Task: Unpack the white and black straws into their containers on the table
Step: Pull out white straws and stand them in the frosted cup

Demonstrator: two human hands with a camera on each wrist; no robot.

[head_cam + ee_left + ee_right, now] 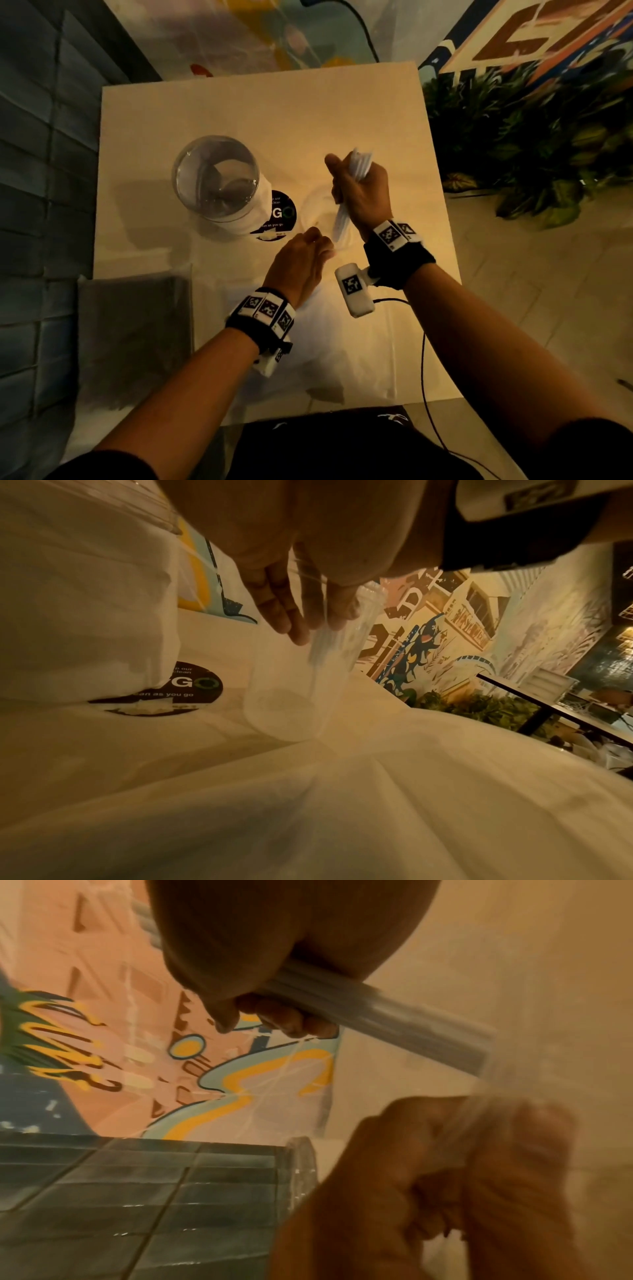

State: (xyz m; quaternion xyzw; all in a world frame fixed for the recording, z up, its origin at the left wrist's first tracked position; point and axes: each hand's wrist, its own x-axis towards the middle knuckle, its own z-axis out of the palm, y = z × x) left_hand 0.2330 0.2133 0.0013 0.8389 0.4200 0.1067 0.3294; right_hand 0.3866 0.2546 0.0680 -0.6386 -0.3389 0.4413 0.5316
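Note:
My right hand (359,192) grips a bundle of white straws (342,219) in its fist above the table's middle, tilted, with the lower ends pointing toward me. In the right wrist view the white straws (394,1020) stick out below the right hand (260,1010). My left hand (301,263) pinches the rim of a clear plastic cup (284,696) that stands on the table just under the straws' lower ends. The left hand's fingers (291,620) lie along the cup's wall. The cup's mouth is blurred.
A wide glass jar (215,178) wrapped in white stands at the left, beside a round black sticker (281,216). A dark flat packet (133,329) lies at the near left corner. White plastic wrapping (342,342) is spread under my wrists. Plants (531,137) stand right of the table (274,109).

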